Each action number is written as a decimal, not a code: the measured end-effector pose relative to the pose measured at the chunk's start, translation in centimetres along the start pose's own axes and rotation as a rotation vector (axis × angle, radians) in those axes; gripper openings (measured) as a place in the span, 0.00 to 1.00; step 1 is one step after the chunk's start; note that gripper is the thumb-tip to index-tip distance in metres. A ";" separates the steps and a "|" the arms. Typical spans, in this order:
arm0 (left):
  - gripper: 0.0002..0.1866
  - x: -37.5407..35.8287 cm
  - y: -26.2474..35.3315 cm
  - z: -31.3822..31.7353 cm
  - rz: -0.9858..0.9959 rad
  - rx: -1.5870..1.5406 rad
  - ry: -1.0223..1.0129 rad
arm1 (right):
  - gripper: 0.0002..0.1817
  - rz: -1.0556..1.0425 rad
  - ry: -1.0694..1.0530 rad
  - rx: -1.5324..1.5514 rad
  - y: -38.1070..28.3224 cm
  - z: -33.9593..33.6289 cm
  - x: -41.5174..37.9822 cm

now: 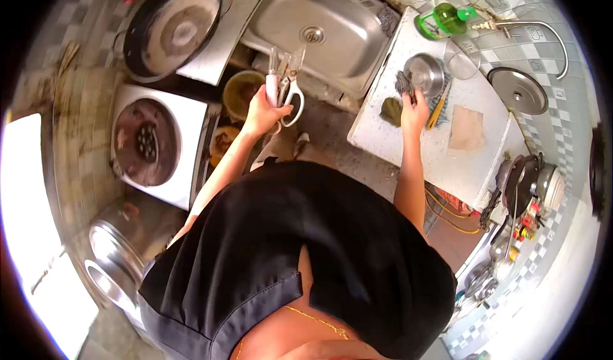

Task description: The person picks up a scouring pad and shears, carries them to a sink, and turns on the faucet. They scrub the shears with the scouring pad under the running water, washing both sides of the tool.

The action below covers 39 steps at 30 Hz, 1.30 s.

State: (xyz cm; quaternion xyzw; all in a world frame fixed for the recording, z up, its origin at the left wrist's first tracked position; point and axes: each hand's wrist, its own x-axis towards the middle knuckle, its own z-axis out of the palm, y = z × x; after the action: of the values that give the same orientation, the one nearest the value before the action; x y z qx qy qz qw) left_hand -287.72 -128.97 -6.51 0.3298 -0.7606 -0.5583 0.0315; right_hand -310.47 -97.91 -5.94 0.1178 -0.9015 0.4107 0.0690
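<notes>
My left hand [262,113] is closed around scissors with white handles [294,102] and a white-handled utensil [272,89], their metal ends pointing up towards the sink. What else is in that bunch is hard to separate. Over the right counter, my right hand [415,110] pinches a dark grey steel wool scrubber [403,83] at the edge of a small metal bowl [428,73]. Just left of the right fingers lies a dark green scouring pad [391,112]. A yellow-handled tool [437,113] rests beside a blue patterned cloth [443,92].
A steel sink [281,15] lies ahead between two counters. On the right are a green soap bottle [440,22], a round lid [518,90] and a beige cloth [467,128]. A large black pan [137,47] and a round stove [147,142] occupy the left.
</notes>
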 end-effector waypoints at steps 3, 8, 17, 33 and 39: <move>0.37 7.7 0.6 2.0 0.074 0.156 -0.114 | 0.14 0.187 -0.079 0.495 0.2 -0.3 -0.2; 0.38 17.8 0.9 6.3 0.062 0.298 -0.298 | 0.38 0.328 -0.258 1.294 -5.9 2.0 0.3; 0.41 26.4 -1.5 15.2 0.108 0.417 -0.283 | 0.21 0.559 -0.423 1.251 -7.0 9.9 8.1; 0.33 26.3 -7.3 17.4 0.042 0.545 0.012 | 0.15 0.902 -0.642 1.262 -5.4 23.3 27.5; 0.19 24.4 -0.5 11.3 -0.232 -0.306 -0.387 | 0.18 0.502 -0.674 0.703 -8.3 18.3 24.5</move>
State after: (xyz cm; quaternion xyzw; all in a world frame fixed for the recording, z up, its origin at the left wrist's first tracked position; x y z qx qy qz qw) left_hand -311.22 -132.78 -18.98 0.2932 -0.6166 -0.7192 -0.1291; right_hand -332.28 -120.83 -6.42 0.0400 -0.6826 0.6306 -0.3671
